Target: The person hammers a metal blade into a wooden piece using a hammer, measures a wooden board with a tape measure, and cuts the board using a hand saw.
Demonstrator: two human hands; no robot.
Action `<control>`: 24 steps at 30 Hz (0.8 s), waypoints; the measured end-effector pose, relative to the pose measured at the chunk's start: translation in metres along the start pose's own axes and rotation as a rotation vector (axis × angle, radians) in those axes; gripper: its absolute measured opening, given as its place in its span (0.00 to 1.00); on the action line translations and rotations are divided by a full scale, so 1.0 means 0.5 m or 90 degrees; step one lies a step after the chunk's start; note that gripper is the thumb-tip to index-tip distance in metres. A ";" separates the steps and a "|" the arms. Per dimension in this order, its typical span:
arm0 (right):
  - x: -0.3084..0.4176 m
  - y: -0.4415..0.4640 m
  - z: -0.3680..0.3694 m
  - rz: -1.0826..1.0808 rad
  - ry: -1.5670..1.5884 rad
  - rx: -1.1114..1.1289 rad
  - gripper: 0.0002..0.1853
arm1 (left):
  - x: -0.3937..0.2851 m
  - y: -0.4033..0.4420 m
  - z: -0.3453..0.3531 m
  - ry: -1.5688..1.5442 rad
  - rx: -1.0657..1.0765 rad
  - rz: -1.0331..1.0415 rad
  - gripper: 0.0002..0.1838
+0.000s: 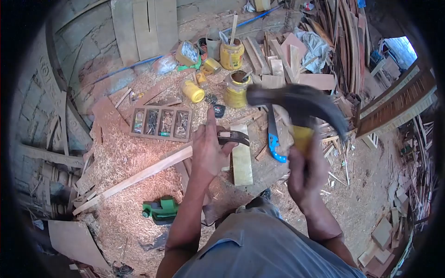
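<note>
In my right hand [308,171], fingers wrapped round its yellow handle, a claw hammer [296,104] is raised, its dark head blurred by motion. My left hand [208,150] is closed around a second, smaller dark hammer head [235,136], with one finger extended away from me. Whether that head has a handle is hidden by the hand. Just right of the left hand lies a flat wooden board [242,162]. Between the two hands a handsaw [273,136] with a blue handle rests on the work surface.
A divided wooden box [160,123] of small hardware sits left of my hands. Yellow jars [236,90] stand beyond. A long wood strip [134,180] crosses the shavings, with a green power tool [161,210] below it. Wood offcuts [282,60] are piled at the back right.
</note>
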State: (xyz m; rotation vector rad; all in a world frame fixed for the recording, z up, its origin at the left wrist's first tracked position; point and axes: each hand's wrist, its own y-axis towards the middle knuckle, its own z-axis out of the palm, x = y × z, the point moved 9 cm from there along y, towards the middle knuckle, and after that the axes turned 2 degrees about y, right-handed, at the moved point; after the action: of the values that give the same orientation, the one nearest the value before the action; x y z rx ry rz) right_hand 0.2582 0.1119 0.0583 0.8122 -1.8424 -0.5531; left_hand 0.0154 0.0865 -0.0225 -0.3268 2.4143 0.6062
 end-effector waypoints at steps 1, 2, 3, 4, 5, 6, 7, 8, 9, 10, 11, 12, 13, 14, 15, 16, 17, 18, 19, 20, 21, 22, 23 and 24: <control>0.008 -0.001 -0.004 -0.044 -0.030 0.011 0.35 | 0.000 -0.003 0.000 -0.004 0.010 0.003 0.66; 0.015 -0.003 -0.008 -0.089 -0.059 0.019 0.35 | 0.004 -0.005 0.001 -0.005 0.014 -0.007 0.66; -0.005 -0.024 0.038 -0.046 -0.138 0.212 0.37 | 0.004 -0.005 0.004 -0.006 0.015 -0.013 0.66; -0.036 -0.035 0.064 0.009 -0.150 0.272 0.37 | 0.003 -0.007 0.007 -0.008 0.019 -0.019 0.66; -0.062 -0.051 0.089 0.072 -0.161 0.331 0.37 | -0.002 -0.014 0.005 0.001 0.019 -0.007 0.67; -0.044 -0.026 0.074 0.044 -0.134 0.269 0.37 | -0.007 -0.010 0.002 0.005 0.006 0.005 0.67; -0.018 -0.004 0.055 0.019 -0.105 0.214 0.37 | -0.008 -0.010 0.001 0.009 -0.006 0.009 0.67; -0.006 0.002 0.036 0.003 -0.077 0.155 0.37 | -0.006 -0.012 0.005 0.004 -0.002 0.019 0.67; 0.008 0.007 0.018 -0.015 -0.050 0.097 0.37 | 0.000 -0.008 0.008 0.000 0.001 0.031 0.67; 0.015 0.004 -0.003 -0.030 -0.027 0.030 0.37 | 0.002 -0.008 0.010 -0.003 0.006 0.045 0.67; 0.016 -0.001 -0.003 -0.082 -0.062 0.034 0.37 | 0.001 -0.012 0.008 -0.002 0.008 0.032 0.67; 0.017 -0.008 -0.004 -0.134 -0.097 0.037 0.37 | -0.005 -0.012 0.001 -0.002 0.004 0.022 0.67; -0.012 -0.026 0.041 -0.039 -0.143 0.231 0.36 | -0.009 -0.011 -0.003 -0.001 -0.001 0.013 0.67; -0.034 -0.030 0.057 0.013 -0.144 0.262 0.35 | -0.006 -0.014 -0.001 -0.010 0.001 0.012 0.68; -0.055 -0.038 0.074 0.067 -0.145 0.290 0.34 | 0.002 -0.016 0.001 -0.019 0.005 0.013 0.68; -0.045 -0.020 0.061 0.047 -0.128 0.237 0.33 | 0.006 -0.007 0.000 -0.031 -0.004 0.012 0.68; -0.031 -0.006 0.046 0.030 -0.109 0.191 0.33 | 0.009 -0.005 0.001 -0.033 -0.003 -0.002 0.68; -0.023 -0.008 0.039 0.015 -0.096 0.162 0.33 | 0.006 -0.009 -0.004 -0.033 0.008 -0.020 0.68; -0.014 -0.009 0.032 0.000 -0.085 0.133 0.32 | 0.005 -0.011 -0.007 -0.030 0.021 -0.033 0.67; -0.009 -0.012 0.031 -0.025 -0.084 0.115 0.32 | 0.006 -0.011 -0.006 -0.031 0.027 -0.043 0.67; -0.017 -0.013 0.035 -0.016 -0.080 0.125 0.33 | 0.007 -0.010 -0.005 -0.034 0.023 -0.039 0.67; -0.025 -0.013 0.039 -0.006 -0.076 0.135 0.33 | 0.009 -0.009 -0.004 -0.037 0.016 -0.034 0.66; -0.051 -0.017 0.049 0.042 -0.067 0.172 0.33 | 0.010 -0.009 -0.005 -0.040 0.009 -0.029 0.65; -0.076 -0.028 0.064 0.094 -0.055 0.210 0.33 | 0.006 -0.013 -0.008 -0.020 0.011 -0.022 0.64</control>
State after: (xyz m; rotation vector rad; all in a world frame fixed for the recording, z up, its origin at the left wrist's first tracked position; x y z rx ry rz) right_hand 0.2431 0.1310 0.0128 0.8693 -2.0866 -0.1937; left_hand 0.0136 0.0788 -0.0238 -0.3487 2.3774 0.5696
